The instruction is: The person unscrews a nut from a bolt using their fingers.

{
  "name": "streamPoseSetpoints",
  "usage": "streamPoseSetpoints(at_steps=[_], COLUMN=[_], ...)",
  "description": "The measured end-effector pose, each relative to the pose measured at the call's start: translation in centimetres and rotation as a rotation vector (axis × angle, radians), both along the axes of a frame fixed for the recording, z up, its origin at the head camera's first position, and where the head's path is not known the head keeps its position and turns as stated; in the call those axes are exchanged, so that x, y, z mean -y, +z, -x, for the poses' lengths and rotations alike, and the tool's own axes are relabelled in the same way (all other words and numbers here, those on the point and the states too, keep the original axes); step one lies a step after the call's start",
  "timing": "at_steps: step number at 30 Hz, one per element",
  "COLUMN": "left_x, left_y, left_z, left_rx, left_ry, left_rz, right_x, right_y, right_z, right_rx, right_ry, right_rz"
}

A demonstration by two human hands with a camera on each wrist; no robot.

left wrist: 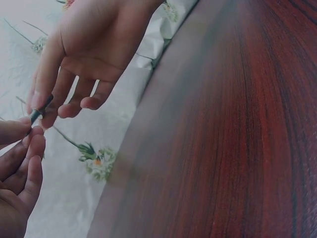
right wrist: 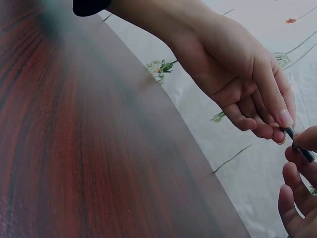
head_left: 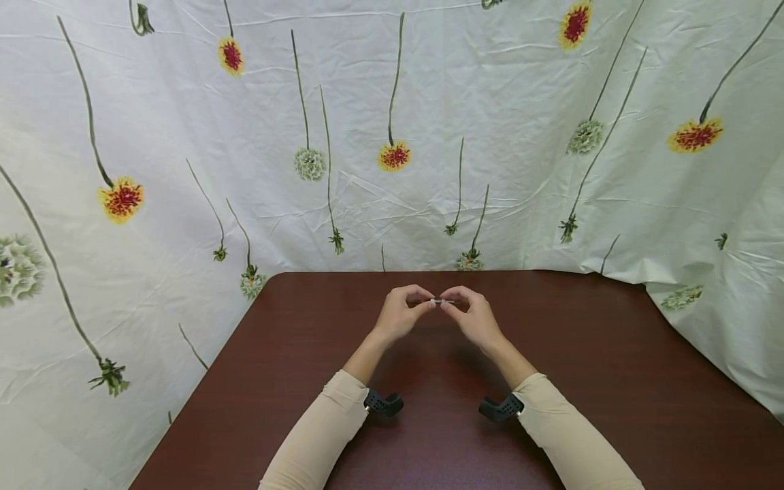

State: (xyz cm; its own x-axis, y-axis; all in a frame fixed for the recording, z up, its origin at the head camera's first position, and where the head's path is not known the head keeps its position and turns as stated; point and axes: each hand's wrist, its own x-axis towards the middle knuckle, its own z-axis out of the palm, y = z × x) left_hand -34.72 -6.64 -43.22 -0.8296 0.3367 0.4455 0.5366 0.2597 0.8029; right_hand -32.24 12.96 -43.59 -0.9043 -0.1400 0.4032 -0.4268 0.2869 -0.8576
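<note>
In the head view both hands meet over the far half of the table, fingertips close together around a small dark screw. My left hand pinches one end between thumb and fingertips. From the other side, the thumb and fingers of my right hand pinch it too. The right wrist view shows ridges like a thread along the dark screw. Fingertips cover part of its length. Seen from the left wrist, the screw slants up past the fingertips, and the right hand's other fingers hang loosely curled.
A dark red-brown wooden table lies beneath the hands. Behind it and along its sides hangs a white cloth printed with flowers. Black bands with camera mounts sit on both wrists, over light sleeves.
</note>
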Motion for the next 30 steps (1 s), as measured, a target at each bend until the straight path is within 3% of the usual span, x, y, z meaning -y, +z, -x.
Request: streamPoseSetpoints(at_steps=[8,14,21,24,30], left_x=[0.0,0.0,0.1,0.1,0.2], left_y=[0.1,0.1,0.1,0.1,0.1], left_z=[0.0,-0.1,-0.1,-0.1,0.0], left_rx=[0.003,0.013,0.022,0.026,0.031], left_ry=[-0.013,-0.009,0.002,0.005,-0.012], left_rz=[-0.025,-0.019,0.001,-0.002,-0.037], right_x=[-0.1,-0.1,-0.1,-0.1,0.4], right_y=[0.0,0.0,-0.1,-0.1,2.6], right_z=[-0.1,-0.1,-0.4,-0.3,-2.6], right_rx=[0.022,-0.007,0.053,0.028,0.025], right_ry=[-0.020,0.015,0.014,0.024,0.045], right_rz=[0.000,0.011,0.001,0.003,0.000])
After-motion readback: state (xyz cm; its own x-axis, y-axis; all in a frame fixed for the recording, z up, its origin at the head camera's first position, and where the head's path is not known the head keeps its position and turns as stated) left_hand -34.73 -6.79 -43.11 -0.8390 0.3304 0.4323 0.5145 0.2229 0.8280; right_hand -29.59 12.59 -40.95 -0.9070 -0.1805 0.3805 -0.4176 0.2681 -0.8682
